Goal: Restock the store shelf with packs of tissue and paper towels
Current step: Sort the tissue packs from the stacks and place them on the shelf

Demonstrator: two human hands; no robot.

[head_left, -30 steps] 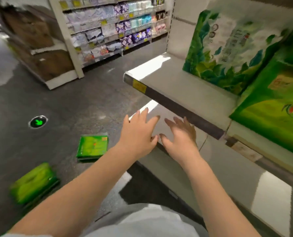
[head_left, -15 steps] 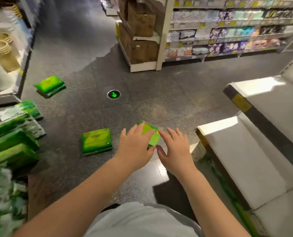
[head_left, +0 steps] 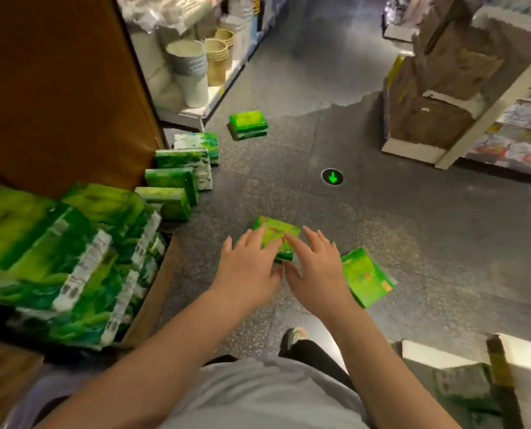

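View swung from shelf to floor; empty hands, left [head_left: 245, 270] and right [head_left: 315, 270] (fingers spread), reach toward tissue pack [head_left: 278, 233]: next pickup.

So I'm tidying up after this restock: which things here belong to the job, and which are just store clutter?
Job:
- green pack under both hands
- pack at right
- far pack
- row of packs
- big packs

Not the job:
- cups
- brown boxes
- floor arrow
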